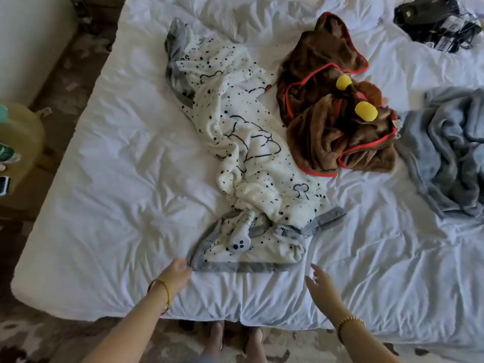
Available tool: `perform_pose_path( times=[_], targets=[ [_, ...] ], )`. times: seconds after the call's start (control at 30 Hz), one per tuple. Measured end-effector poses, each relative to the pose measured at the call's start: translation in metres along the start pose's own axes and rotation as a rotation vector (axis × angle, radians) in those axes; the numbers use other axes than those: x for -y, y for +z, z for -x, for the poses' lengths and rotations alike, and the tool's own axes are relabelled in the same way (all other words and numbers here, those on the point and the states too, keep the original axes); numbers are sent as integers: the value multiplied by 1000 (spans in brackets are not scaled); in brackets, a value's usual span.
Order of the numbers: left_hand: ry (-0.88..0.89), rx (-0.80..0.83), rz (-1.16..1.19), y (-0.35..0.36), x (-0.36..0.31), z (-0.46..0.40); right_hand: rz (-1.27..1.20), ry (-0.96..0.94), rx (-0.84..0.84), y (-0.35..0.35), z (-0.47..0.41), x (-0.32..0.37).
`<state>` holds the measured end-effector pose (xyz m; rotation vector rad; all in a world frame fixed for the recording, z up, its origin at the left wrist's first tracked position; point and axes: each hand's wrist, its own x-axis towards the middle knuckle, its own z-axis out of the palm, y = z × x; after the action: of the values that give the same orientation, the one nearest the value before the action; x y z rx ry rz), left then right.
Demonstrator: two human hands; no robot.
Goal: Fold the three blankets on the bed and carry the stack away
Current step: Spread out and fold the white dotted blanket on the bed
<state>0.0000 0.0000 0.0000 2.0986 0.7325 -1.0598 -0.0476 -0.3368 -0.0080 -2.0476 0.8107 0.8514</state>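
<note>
A white blanket with black dots and a grey border (243, 153) lies crumpled in a long strip down the middle of the bed (117, 179). My left hand (178, 271) pinches its near left grey corner. My right hand (320, 284) hovers with fingers spread just right of the blanket's near edge, touching nothing. A brown blanket with red trim and two yellow pompoms (337, 108) is bunched up to the right of the white one. A pale blue-grey blanket (445, 150) lies rumpled at the right edge of the view.
Dark cables and gadgets (440, 22) sit at the bed's far right corner. A tan stool or basket (21, 142) with small items stands on the floor at the left. My feet (235, 341) stand at the foot of the bed on a patterned rug.
</note>
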Motion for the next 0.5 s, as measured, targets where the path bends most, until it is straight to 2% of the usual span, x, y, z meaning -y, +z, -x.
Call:
perform_pose_path(
  times=[0.1,0.23,0.4,0.5],
  targets=[
    [110,-86,-26,8,-34,-36,-54,-87,-76,-3,-36,34],
    [37,-90,-153,26,-43,-66,24,-44,-31,13,-61,49],
    [-73,-64,-232,48,-29,-79,448,-181,-185,63,-49,39],
    [-13,-24,-94,51,-31,-77,629,-382,-173,87,-32,40]
  ],
)
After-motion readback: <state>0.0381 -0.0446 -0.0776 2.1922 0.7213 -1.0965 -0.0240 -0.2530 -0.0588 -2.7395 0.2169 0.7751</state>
